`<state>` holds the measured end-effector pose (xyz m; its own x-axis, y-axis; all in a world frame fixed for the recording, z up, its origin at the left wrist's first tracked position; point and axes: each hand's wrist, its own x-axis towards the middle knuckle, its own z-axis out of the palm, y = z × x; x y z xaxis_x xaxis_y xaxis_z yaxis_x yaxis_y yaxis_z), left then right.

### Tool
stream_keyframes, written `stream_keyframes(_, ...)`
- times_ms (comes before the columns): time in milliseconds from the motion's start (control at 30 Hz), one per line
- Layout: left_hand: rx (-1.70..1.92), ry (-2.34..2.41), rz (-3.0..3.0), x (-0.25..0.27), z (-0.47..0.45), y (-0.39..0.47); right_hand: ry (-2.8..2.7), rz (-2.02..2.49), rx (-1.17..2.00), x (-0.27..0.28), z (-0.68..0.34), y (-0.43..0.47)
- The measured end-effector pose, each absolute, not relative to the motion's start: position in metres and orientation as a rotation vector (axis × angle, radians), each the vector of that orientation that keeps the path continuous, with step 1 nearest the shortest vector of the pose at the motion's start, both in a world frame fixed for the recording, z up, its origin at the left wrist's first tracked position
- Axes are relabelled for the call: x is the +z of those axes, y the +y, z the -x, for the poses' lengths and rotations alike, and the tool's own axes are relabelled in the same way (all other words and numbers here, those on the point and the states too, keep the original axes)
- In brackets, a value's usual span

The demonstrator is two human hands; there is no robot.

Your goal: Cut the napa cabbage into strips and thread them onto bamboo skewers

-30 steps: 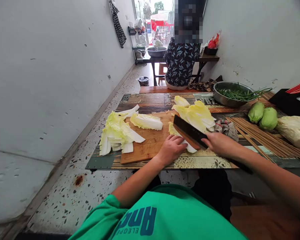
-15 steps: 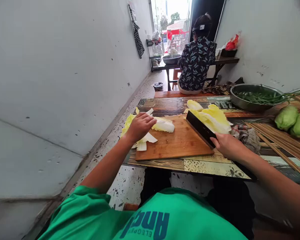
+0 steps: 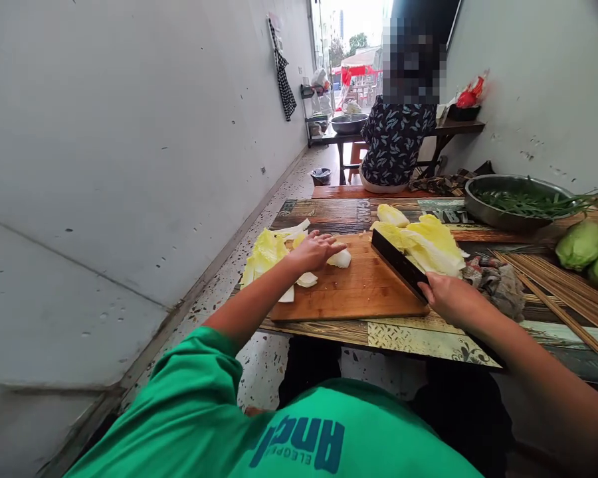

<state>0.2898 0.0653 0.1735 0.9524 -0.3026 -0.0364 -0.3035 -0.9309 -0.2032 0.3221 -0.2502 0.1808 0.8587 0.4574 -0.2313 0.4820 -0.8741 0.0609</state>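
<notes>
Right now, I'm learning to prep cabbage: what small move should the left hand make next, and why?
Probably close the left hand on the cabbage piece and draw it rightward: the hand is over it, the cutting board shows bare wood alongside, and the right hand holds the cleaver at the board's right side.

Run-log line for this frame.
left hand: over cabbage | right hand: holding cleaver | cleaver: at right edge of board

The knife (image 3: pixel 397 261), dark and broad-bladed, is gripped in the right hand (image 3: pixel 447 297), its blade slanting ahead and leftward of it; the cabbage (image 3: pixel 341 259) lies beneath the left hand (image 3: pixel 316 252), mostly hidden, its white end showing.
</notes>
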Motion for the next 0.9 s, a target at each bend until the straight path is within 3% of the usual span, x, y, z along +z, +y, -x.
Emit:
stream_keyframes(167, 0.265, 0.545, 2.891, 0.193, -0.302, 0.074, 0.722, -2.971, -0.354, 0.180, -0.323, -0.255)
stream_keyframes(400, 0.042, 0.625, 3.081, 0.239, -0.287, 0.063, 0.745, -2.997, -0.334, 0.174, -0.324, -0.258)
stream_keyframes(667, 0.321, 1.123, 2.836, 0.189, -0.312, -0.041, 0.700, -3.069, -0.371, 0.187, -0.317, -0.260)
stream_keyframes(733, 0.212, 1.088, 2.818, 0.171, -0.316, -0.055, 0.687, -3.076, -0.369, 0.187, -0.315, -0.260)
stream_keyframes(900, -0.527, 0.794, 3.050, 0.153, -0.277, -0.036, 0.689, -3.057, -0.324, 0.183, -0.316, -0.261)
